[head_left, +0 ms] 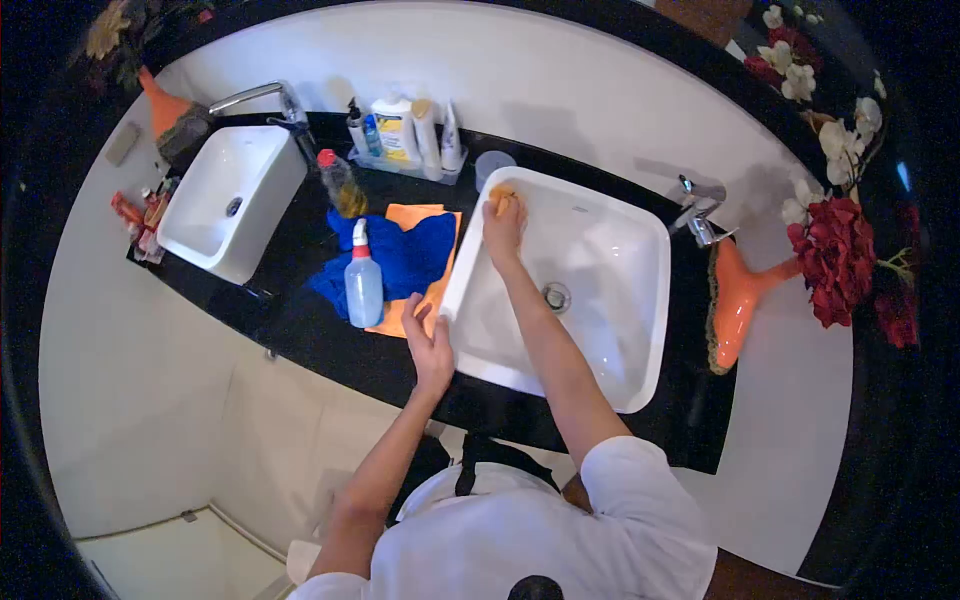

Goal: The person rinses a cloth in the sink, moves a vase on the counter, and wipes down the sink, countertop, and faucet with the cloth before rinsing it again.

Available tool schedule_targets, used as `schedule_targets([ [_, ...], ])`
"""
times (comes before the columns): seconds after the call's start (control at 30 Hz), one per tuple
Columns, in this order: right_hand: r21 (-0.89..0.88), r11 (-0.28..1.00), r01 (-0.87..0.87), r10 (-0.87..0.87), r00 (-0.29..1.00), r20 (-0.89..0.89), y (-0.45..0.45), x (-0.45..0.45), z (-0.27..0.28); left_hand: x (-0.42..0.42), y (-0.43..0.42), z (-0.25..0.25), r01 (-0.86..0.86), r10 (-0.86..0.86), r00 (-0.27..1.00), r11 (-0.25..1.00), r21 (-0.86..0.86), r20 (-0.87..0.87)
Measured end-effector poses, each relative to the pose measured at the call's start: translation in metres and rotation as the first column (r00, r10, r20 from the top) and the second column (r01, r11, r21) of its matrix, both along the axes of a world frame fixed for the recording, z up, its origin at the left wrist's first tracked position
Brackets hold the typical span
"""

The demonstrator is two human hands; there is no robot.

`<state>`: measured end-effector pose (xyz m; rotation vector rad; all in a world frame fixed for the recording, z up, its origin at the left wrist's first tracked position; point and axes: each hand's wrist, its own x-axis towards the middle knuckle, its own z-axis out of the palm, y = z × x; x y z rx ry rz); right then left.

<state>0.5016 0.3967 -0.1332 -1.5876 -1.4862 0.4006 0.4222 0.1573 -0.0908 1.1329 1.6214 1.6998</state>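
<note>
My right hand [503, 228] reaches into the white sink [610, 250], pressing a small orange sponge or folded cloth [507, 196] against the inner wall at the far left corner. Its exact kind is partly hidden by my fingers. Against the outer left side of the same sink rests my left hand [430, 348], fingers spread and holding nothing. Beside it on the black counter stands a spray bottle [364, 285] with pale blue liquid. Behind the bottle are a crumpled blue towel [420, 245] and a flat orange cloth [415, 212].
A second white basin [215, 185] is at the left. At the back stand a tray of toiletry bottles [405, 165], a red-capped bottle [343, 188] and a clear cup [493, 165]. Right of the sink are a chrome faucet [700, 215] and an orange vase [737, 300] with flowers.
</note>
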Motion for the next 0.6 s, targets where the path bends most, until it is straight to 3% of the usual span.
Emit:
schedule_targets([
  [0.03, 0.197, 0.977, 0.084, -0.137, 0.953, 0.271, -0.014, -0.008, -0.003, -0.004, -0.008, -0.001, 0.029, -0.029, 0.998, 1.0, -0.012, 0.053],
  [0.07, 0.196, 0.977, 0.08, -0.133, 0.952, 0.275, -0.03, -0.005, -0.001, -0.011, -0.02, 0.001, 0.07, -0.069, 0.996, 0.998, -0.007, 0.062],
  [0.1, 0.067, 0.984, -0.166, 0.162, 0.985, 0.059, -0.046, 0.009, 0.005, -0.019, -0.032, 0.004, 0.113, -0.113, 0.991, 0.994, -0.001, 0.074],
  [0.13, -0.005, 0.908, -0.42, 0.411, 0.892, -0.189, -0.067, 0.026, 0.01, -0.029, -0.045, 0.008, 0.153, -0.152, 0.986, 0.988, -0.017, 0.065],
  [0.2, -0.273, 0.527, -0.805, 0.665, 0.591, -0.457, -0.13, 0.064, 0.024, -0.053, -0.069, 0.002, 0.223, -0.22, 0.972, 0.975, -0.026, 0.088],
  [0.27, -0.51, 0.218, -0.832, 0.908, 0.365, -0.206, -0.178, 0.089, 0.077, -0.08, -0.094, 0.001, 0.26, -0.252, 0.963, 0.962, -0.081, 0.097],
  [0.33, -0.482, 0.201, -0.853, 0.866, 0.384, -0.319, -0.166, 0.15, 0.08, -0.111, -0.115, -0.009, 0.233, -0.227, 0.972, 0.96, -0.155, 0.058],
  [0.4, -0.528, 0.39, -0.755, 0.699, 0.615, -0.364, -0.149, 0.199, 0.106, -0.143, -0.13, -0.019, 0.205, -0.202, 0.979, 0.961, -0.183, 0.037],
  [0.43, -0.582, 0.608, -0.54, 0.635, 0.77, -0.051, -0.141, 0.228, 0.102, -0.158, -0.135, -0.027, 0.235, -0.229, 0.972, 0.955, -0.183, 0.053],
  [0.47, -0.554, 0.76, -0.341, 0.582, 0.735, 0.346, -0.135, 0.245, 0.102, -0.173, -0.141, -0.037, 0.205, -0.203, 0.979, 0.955, -0.214, 0.032],
  [0.5, -0.453, 0.887, -0.086, 0.406, 0.614, 0.677, -0.136, 0.262, 0.087, -0.187, -0.147, -0.044, 0.168, -0.171, 0.985, 0.954, -0.249, 0.009],
  [0.57, -0.305, 0.952, 0.015, 0.256, 0.502, 0.826, -0.155, 0.254, 0.058, -0.21, -0.154, -0.053, 0.176, -0.183, 0.983, 0.942, -0.285, 0.001],
  [0.6, -0.486, 0.866, 0.118, 0.362, 0.524, 0.771, -0.167, 0.236, 0.058, -0.221, -0.156, -0.055, 0.199, -0.21, 0.978, 0.934, -0.297, -0.007],
])
